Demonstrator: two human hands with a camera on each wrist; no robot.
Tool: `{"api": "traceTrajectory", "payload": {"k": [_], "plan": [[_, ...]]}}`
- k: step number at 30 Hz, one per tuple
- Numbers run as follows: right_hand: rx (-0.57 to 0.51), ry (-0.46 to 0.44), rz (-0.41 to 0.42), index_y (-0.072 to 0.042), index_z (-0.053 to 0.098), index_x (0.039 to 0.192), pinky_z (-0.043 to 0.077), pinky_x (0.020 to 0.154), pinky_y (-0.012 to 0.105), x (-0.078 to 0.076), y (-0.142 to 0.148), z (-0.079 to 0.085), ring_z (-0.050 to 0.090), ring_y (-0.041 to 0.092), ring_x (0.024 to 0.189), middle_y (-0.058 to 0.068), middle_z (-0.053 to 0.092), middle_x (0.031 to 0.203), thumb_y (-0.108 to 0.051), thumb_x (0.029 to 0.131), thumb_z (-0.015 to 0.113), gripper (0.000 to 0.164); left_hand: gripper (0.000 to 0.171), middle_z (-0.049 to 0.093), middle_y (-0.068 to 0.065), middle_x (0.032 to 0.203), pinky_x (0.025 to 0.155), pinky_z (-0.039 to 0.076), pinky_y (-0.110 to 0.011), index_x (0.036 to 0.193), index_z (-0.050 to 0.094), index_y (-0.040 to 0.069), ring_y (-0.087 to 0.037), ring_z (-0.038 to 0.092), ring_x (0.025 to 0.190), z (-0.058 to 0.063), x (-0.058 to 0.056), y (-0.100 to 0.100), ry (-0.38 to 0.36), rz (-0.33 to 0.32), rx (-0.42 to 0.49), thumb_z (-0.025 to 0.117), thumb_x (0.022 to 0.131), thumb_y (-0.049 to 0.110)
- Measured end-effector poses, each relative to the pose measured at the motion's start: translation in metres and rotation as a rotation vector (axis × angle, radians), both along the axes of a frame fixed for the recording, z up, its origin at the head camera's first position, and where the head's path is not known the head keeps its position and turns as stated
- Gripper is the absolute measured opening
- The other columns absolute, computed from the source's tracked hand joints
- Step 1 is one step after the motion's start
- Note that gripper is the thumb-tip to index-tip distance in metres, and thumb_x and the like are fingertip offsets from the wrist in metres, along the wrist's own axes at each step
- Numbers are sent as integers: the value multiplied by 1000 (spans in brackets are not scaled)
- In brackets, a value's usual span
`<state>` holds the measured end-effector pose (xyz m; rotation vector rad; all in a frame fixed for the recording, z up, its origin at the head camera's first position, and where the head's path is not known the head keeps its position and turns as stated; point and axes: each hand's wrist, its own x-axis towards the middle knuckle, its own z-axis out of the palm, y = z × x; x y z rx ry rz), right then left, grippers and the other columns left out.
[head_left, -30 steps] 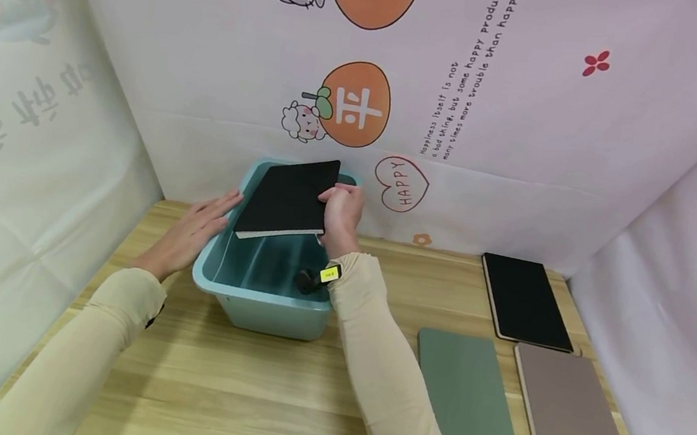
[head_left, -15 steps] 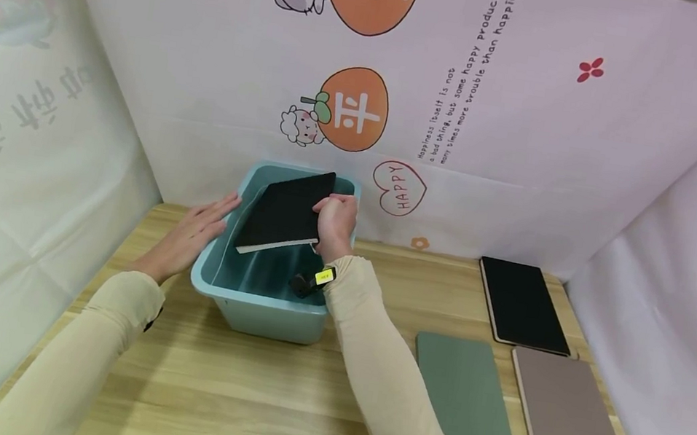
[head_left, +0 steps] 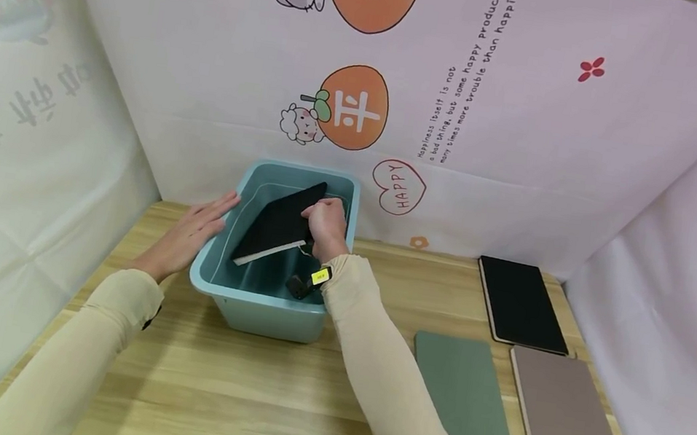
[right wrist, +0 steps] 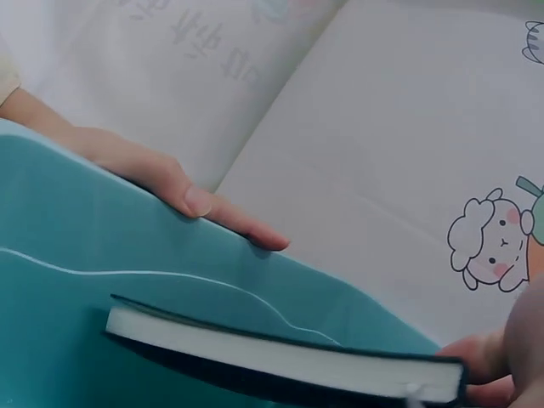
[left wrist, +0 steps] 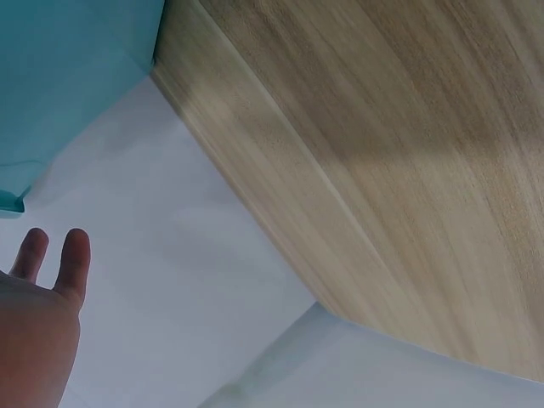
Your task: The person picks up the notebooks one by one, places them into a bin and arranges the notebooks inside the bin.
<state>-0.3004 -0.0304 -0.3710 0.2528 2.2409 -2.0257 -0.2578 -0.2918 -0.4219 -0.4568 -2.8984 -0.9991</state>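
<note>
A black notebook point(head_left: 278, 223) with white page edges slants inside the blue-green plastic bin point(head_left: 269, 317). My right hand point(head_left: 327, 226) grips its right side, down within the bin. The right wrist view shows the notebook point(right wrist: 280, 361) edge-on, its corner pinched by the fingers at the lower right. On the bin's left rim rests my left hand point(head_left: 191, 230), fingers straight along the edge. From the left wrist, part of that hand point(left wrist: 42, 331) shows beside the bin wall point(left wrist: 68, 76). The notebook's far end and the bin floor are partly hidden.
To the right on the wooden table point(head_left: 219, 399) lie another black notebook point(head_left: 523, 304), a green notebook point(head_left: 465, 406) and a brownish-mauve notebook point(head_left: 572, 423). White printed cloth point(head_left: 502, 105) stands behind the bin, with more cloth on both sides.
My right hand has lowered the black notebook deeper into the bin, and the notebook tilts more steeply. My left hand stays at the rim.
</note>
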Motion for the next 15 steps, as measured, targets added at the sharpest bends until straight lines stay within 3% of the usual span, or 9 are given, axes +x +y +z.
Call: {"api": "traceTrajectory", "payload": {"k": [6,15], "plan": [[9,-90,82,-10,40,144,46,112,49,3,0,3,49,30,127,15,47,145,-5,102,45,42,53,8,16,172,119,14,-74,163,17,41,-37,15,157,3,2,1,10,-11,-1,24,111,48],[27,-110,207,-1,20,159,40,117,47,7,2,3,42,33,132,19,29,162,4,100,41,63,52,9,16,172,120,14,-73,163,18,41,-36,15,158,4,3,4,16,-6,-6,24,111,47]]}}
